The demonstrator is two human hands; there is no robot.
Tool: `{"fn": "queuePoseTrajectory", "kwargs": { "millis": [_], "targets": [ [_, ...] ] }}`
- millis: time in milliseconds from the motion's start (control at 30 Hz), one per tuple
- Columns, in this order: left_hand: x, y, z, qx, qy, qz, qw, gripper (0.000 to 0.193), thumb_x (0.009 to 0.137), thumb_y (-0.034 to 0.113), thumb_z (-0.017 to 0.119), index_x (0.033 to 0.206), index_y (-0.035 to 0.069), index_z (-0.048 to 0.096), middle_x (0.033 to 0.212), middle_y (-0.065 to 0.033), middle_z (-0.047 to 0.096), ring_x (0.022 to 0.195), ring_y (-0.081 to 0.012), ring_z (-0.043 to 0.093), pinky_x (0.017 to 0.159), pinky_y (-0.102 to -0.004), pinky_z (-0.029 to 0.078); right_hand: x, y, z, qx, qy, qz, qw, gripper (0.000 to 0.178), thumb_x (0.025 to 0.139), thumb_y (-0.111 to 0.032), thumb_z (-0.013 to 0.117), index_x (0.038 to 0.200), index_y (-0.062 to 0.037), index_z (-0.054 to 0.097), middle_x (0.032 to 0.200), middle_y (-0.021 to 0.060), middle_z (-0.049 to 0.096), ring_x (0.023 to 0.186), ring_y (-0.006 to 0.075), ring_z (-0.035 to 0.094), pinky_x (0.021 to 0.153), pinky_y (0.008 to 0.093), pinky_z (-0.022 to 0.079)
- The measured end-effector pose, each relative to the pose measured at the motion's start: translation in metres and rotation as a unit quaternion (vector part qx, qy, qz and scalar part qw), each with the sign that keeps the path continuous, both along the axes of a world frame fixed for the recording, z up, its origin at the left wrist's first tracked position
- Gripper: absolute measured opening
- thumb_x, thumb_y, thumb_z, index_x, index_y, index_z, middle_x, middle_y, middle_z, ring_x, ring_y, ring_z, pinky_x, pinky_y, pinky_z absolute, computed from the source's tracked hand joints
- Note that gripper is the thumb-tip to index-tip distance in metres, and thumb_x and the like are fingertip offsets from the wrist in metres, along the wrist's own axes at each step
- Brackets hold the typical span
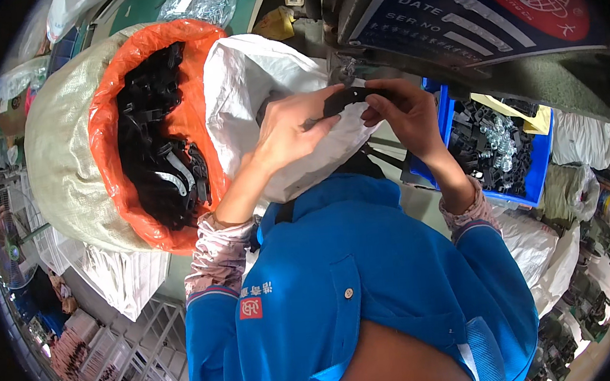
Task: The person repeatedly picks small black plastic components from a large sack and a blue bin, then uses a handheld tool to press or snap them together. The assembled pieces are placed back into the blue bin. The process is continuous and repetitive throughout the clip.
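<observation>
Between my two hands is a curved black plastic part, held up over a white sack in front of my chest. My left hand pinches its left end with thumb and fingers. The right hand grips the other end, its thumb and fingertips closed on the part. Some of the part is covered by my fingers. Just beyond the fingertips is the lower part of a machine, where details are in shadow. The white sack hangs open below and left of my hands.
At left stands a large woven sack with an orange liner, filled with black plastic parts. A blue bin at right holds small black pieces and a clear bag of shiny pieces. A dark machine plate overhangs at upper right.
</observation>
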State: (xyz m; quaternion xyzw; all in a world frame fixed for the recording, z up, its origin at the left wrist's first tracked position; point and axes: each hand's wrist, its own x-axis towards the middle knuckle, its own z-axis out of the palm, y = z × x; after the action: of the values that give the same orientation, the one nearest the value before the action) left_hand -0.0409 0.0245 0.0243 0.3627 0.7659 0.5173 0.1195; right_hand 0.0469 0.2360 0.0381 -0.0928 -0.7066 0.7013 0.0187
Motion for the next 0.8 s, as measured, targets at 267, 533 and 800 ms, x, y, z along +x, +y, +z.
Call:
{"fn": "queuePoseTrajectory", "kwargs": {
  "millis": [267, 533, 800],
  "targets": [
    [-0.023, -0.002, 0.005, -0.044, 0.102, -0.035, 0.993, 0.041, 0.076, 0.007, 0.073, 0.116, 0.001, 0.066, 0.091, -0.0159, 0.070, 0.076, -0.0308, 0.067, 0.068, -0.0353, 0.053, -0.007, -0.012, -0.002, 0.016, 0.030, -0.001, 0.999, 0.024, 0.094, -0.005, 0.061, 0.114, 0.0071, 0.060, 0.089, 0.0148, 0.070, 0.079, 0.0165, 0.069, 0.072, 0.0290, 0.057],
    [-0.041, -0.003, 0.020, -0.041, 0.187, -0.093, 0.977, 0.021, 0.074, 0.009, 0.073, 0.091, -0.002, 0.067, 0.104, -0.0154, 0.070, 0.076, -0.0311, 0.066, 0.067, -0.0367, 0.053, -0.011, -0.011, 0.004, 0.030, 0.055, -0.015, 0.998, 0.025, 0.094, -0.002, 0.061, 0.117, 0.0074, 0.060, 0.091, 0.0154, 0.070, 0.081, 0.0184, 0.070, 0.073, 0.0290, 0.058],
    [-0.048, -0.002, 0.026, -0.044, 0.216, -0.103, 0.970, 0.019, 0.074, 0.009, 0.073, 0.073, -0.002, 0.058, 0.109, -0.0154, 0.069, 0.076, -0.0350, 0.066, 0.067, -0.0381, 0.053, -0.016, -0.021, 0.000, 0.033, 0.086, -0.027, 0.995, 0.024, 0.092, 0.001, 0.061, 0.115, 0.0081, 0.060, 0.090, 0.0161, 0.070, 0.080, 0.0183, 0.070, 0.071, 0.0291, 0.059]
  ]
}}
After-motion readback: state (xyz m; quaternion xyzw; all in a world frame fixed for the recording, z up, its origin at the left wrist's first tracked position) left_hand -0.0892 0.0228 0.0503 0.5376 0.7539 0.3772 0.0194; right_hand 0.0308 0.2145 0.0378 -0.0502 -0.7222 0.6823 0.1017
